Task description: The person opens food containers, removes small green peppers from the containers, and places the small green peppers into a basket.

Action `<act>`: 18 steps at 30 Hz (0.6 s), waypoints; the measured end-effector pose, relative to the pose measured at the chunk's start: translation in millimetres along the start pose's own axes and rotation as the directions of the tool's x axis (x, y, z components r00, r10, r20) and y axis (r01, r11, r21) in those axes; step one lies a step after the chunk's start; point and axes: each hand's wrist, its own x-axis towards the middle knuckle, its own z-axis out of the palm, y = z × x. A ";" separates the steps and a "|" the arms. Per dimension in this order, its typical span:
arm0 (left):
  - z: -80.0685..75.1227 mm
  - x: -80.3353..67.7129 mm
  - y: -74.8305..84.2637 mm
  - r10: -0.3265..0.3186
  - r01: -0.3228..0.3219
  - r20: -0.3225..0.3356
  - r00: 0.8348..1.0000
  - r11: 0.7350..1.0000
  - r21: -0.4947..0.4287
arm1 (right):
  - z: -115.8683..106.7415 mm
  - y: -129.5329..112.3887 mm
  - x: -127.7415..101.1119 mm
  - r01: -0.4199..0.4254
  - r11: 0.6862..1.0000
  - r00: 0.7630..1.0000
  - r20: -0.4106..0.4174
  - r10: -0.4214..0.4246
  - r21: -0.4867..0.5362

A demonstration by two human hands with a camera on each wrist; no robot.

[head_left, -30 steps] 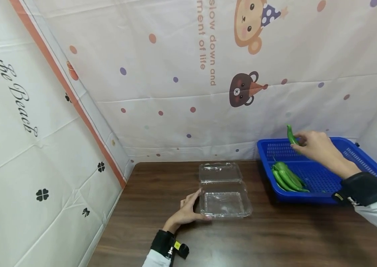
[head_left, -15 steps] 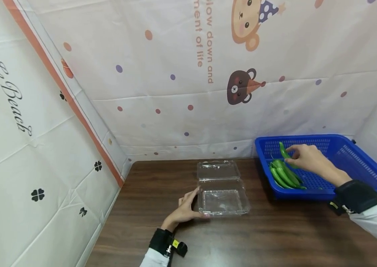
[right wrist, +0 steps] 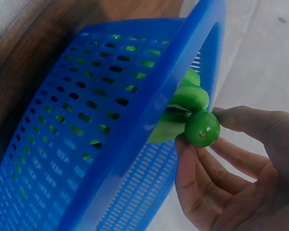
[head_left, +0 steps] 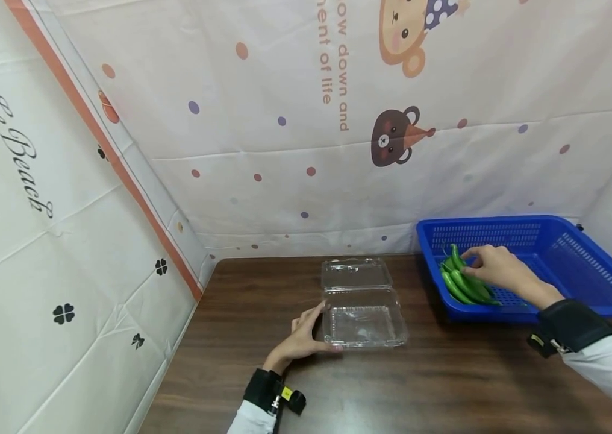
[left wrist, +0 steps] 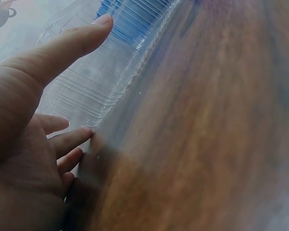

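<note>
In the head view my left hand (head_left: 297, 343) rests at the left side of an open clear plastic clamshell box (head_left: 365, 325), fingers and thumb spread at its edges. The left wrist view shows the fingers straight against the box's edge. My right hand (head_left: 501, 272) pinches a long green chili pepper (right wrist: 203, 128) between thumb and fingers, inside the blue basket (head_left: 601, 268). That pepper stands tilted, over several other green chili peppers (head_left: 460, 286) lying at the basket's left end. The held pepper's far part is hidden in the right wrist view.
The box and basket stand on a brown wooden table (head_left: 252, 301), the basket to the right of the box. A patterned white cloth (head_left: 284, 138) hangs behind the table and along the left side. The basket has raised, perforated walls.
My right hand has lowered the green chili pepper from above the basket, down and slightly left to the pepper pile. My left hand has stayed at the box.
</note>
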 end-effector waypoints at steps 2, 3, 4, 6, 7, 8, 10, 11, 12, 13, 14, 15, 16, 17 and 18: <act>-0.7 -0.2 0.9 0.001 -0.001 -0.001 1.000 1.000 0.003 | -0.8 0.3 -0.2 -0.013 1.000 1.000 0.020 0.014 -0.013; -1.0 -0.2 1.2 0.001 -0.001 -0.004 1.000 1.000 0.003 | -1.0 0.8 -0.3 -0.021 1.000 0.999 0.030 0.021 -0.021; -1.2 -0.3 1.6 0.003 -0.003 -0.008 1.000 1.000 0.006 | -1.1 1.6 -0.5 -0.026 0.999 0.999 0.038 0.027 -0.031; -1.1 -0.4 1.2 -0.003 0.003 -0.012 1.000 1.000 0.007 | -0.5 3.7 -0.9 -0.033 0.999 0.998 0.055 0.036 -0.043; -0.9 -0.5 0.9 -0.005 0.005 -0.013 1.000 1.000 0.010 | 0.0 4.7 -1.3 -0.035 0.998 0.997 0.061 0.038 -0.049; -0.8 -0.4 0.7 -0.006 0.006 -0.016 1.000 1.000 0.009 | 0.6 6.0 -1.6 -0.038 0.998 0.997 0.064 0.041 -0.051; -0.5 0.2 0.5 -0.004 0.004 -0.023 1.000 1.000 0.011 | 1.8 8.5 -2.3 -0.039 0.998 0.997 0.060 0.043 -0.055; -0.4 0.6 0.2 -0.006 0.006 -0.023 1.000 1.000 0.007 | 2.2 9.8 -2.9 -0.039 0.998 0.997 0.058 0.042 -0.056; -0.5 1.1 0.4 -0.003 0.003 -0.023 1.000 1.000 0.006 | 2.4 10.9 -3.7 -0.038 0.998 0.998 0.054 0.041 -0.057; -0.7 1.7 0.7 -0.001 0.001 -0.026 1.000 1.000 0.006 | 2.5 11.9 -4.4 -0.038 0.998 0.998 0.050 0.041 -0.057; -0.8 2.1 1.2 0.002 -0.002 -0.026 1.000 1.000 0.004 | 2.4 12.8 -5.2 -0.040 0.998 0.998 0.048 0.042 -0.055; -0.5 2.2 1.2 0.007 -0.006 -0.025 1.000 1.000 0.007 | 2.6 13.6 -6.2 -0.040 0.998 0.998 0.046 0.043 -0.054; 0.3 1.6 0.9 0.004 -0.004 -0.024 1.000 1.000 0.007 | 3.0 14.3 -7.6 -0.039 0.998 0.998 0.042 0.041 -0.050; 0.7 1.3 0.8 0.003 -0.003 -0.020 1.000 1.000 0.009 | 3.5 15.0 -8.9 -0.037 0.998 0.998 0.040 0.039 -0.044; 1.1 0.8 0.7 0.002 -0.002 -0.017 1.000 1.000 0.012 | 4.1 15.6 -9.8 -0.037 0.999 0.999 0.035 0.039 -0.038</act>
